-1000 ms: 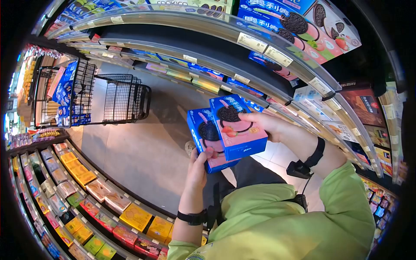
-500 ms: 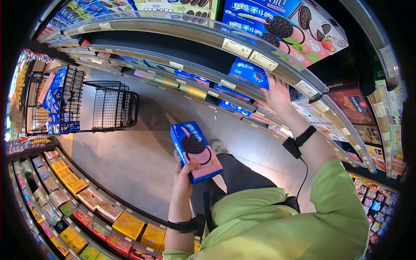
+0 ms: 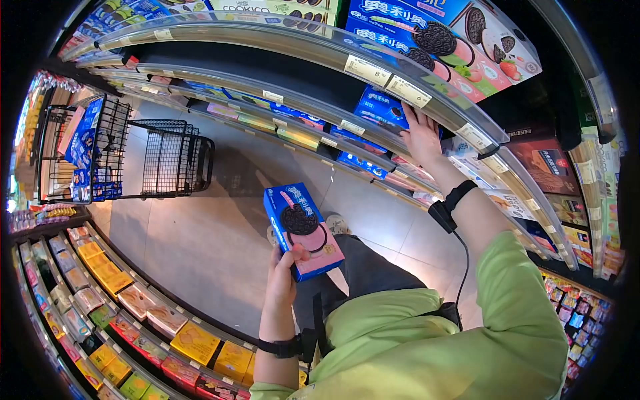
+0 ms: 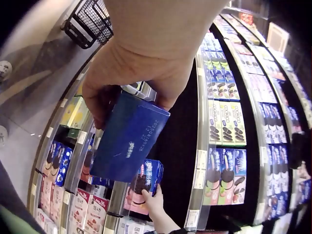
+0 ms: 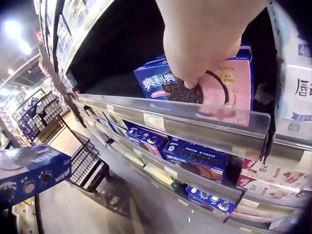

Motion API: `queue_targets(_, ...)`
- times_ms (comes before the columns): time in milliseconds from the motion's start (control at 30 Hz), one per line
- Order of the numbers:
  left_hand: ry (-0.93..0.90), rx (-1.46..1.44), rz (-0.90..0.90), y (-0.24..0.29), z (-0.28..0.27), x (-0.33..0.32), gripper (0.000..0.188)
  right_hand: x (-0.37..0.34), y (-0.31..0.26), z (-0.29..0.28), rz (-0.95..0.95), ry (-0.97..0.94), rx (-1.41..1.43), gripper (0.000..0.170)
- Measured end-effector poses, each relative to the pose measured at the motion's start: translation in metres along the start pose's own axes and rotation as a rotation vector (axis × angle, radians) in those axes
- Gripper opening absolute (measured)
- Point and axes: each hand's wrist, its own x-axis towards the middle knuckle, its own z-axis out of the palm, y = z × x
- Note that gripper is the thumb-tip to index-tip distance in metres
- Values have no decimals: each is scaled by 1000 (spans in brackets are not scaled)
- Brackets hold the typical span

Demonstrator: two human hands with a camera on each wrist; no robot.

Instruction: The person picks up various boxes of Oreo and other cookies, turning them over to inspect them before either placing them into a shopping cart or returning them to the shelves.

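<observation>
My left hand [image 3: 281, 275] grips the lower end of a blue-and-pink Oreo cookie box [image 3: 305, 230], held over the floor in front of my legs. Its plain blue end with a printed date shows in the left wrist view. At the middle shelf, my right hand [image 3: 424, 141] holds a second Oreo cookie box [image 5: 236, 87] of the same design. That box stands behind the clear shelf lip, the thumb on its printed front and the other fingers over its far side, mostly hidden.
Larger Oreo packs [image 3: 433, 40] stand on the shelf above. A clear front rail with price tags [image 3: 369, 69] runs before the right hand. A black shopping cart [image 3: 175, 160] holding blue packages stands at the left. Low racks of yellow boxes [image 3: 195, 343] curve along the lower left.
One second ago both hands held the two boxes together before my body. The right hand has since moved its box up and right onto the shelf; the left hand still holds the other.
</observation>
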Motion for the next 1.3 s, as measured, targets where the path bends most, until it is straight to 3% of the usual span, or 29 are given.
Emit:
queue_targets(567,2,-12,-20,1,-1,0,33,-6,-8,-8,-27,59,0,75)
queue_targets(700,15,-26,-33,3,0,0,34,-5,-8,-10,-1,-13,11,78)
queue_targets(800,-5,-70,-35,2,-2,1,35,-6,-7,-7,-3,7,45,75)
queue_targets(900,-40,-123,-43,2,-8,2,39,-23,-35,-31,-92,158,-54,72)
queue_targets(967,-50,-147,-52,0,-9,2,41,-41,-55,-54,-146,157,175,69)
queue_targets(1033,-53,-136,0,-1,-8,5,44,-61,-81,-74,-179,111,527,66)
queue_targets(1100,-122,-162,27,-7,-10,13,48,-76,-99,-83,-195,-216,858,59)
queue_targets(1167,-198,-187,61,-8,-3,18,52,-86,-125,-90,-60,-727,1262,52)
queue_targets(1233,-167,-346,109,-7,10,16,64,-100,-148,-87,-84,-755,1307,50)
queue_targets(1300,-229,-382,46,-17,-8,22,70,-110,-156,-86,-104,-786,1357,49)
